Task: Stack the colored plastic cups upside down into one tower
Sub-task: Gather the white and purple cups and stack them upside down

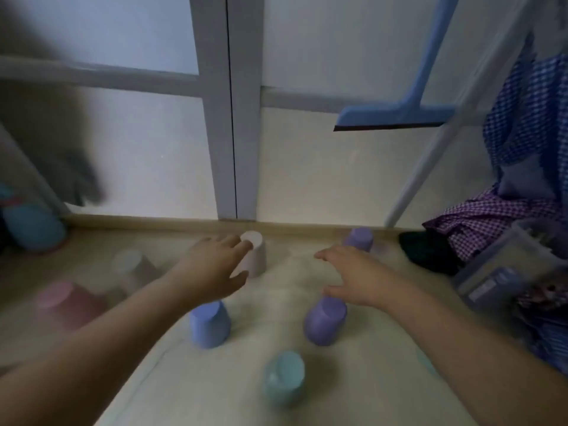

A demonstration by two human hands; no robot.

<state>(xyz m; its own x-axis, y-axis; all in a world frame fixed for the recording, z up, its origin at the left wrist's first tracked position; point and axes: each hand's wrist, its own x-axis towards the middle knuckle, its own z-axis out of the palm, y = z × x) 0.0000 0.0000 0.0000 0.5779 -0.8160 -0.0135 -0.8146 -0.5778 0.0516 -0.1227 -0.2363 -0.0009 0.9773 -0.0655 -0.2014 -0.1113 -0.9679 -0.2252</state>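
Your left hand (215, 269) is at the pale pink cup (253, 255), which stands upside down on the floor (276, 302) near the sliding door (227, 118). Its grip is spread wide around the cup: fingertips at the upturned base, thumb low on the near side of the wall. Motion blur hides whether it has closed, so treat the cup as touched but not held.

To do this step well, close on the wall just below the base, lift straight up, and keep the cup inverted so it drops squarely over the next one. Pick one cup as the tower's foot and bring the others to it.

Your right hand (353, 278) hovers open and empty, fingers splayed. A purple cup (358, 238) stands just beyond its fingertips and a second purple cup (325, 319) sits just under the wrist; it touches neither, as far as I can tell.

A blue cup (210, 324) stands below your left wrist, a teal cup (284, 376) nearer you between the forearms, and a beige cup (132, 269) and rose cup (66, 302) off to the left grip's outer side. None is stacked yet.
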